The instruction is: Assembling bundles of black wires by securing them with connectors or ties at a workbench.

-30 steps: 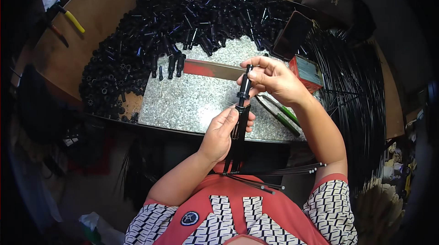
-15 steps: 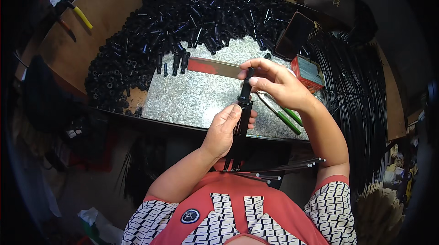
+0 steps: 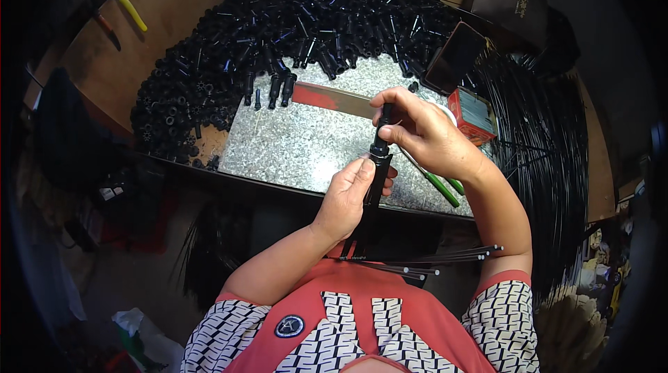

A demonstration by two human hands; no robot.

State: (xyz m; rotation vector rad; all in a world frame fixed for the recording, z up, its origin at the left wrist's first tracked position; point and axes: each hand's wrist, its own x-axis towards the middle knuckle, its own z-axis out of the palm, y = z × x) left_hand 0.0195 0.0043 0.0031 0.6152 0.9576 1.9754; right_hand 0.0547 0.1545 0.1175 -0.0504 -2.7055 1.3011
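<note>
My left hand (image 3: 346, 191) is closed around a slim bundle of black rods (image 3: 374, 195), its thumb against the lower end of a black tubular fitting (image 3: 380, 147) at their top. My right hand (image 3: 437, 135) holds the fitting's upper end, fingers curled over the top and thumb pressed to its side. The assembly leans slightly, running down toward my red shirt. Several thin rods with pale tips (image 3: 417, 259) fan out rightward near my waist. Beneath both hands lies a speckled stone slab (image 3: 271, 150). Partly behind my right hand are green-handled pliers (image 3: 443, 191).
Black tubular fittings (image 3: 313, 25) are heaped at the back and left. A few fittings (image 3: 275, 90) stand beside a red-and-grey metal bar (image 3: 323, 98). At right are a phone (image 3: 457, 56), a red box (image 3: 473, 115) and long black rods (image 3: 543, 136). Yellow-handled pliers (image 3: 132, 13) hang on the left wall.
Both hands and the fitting sit slightly further right in the picture, as does the whole bench. My grip on the fitting and rods looks nearly the same.
</note>
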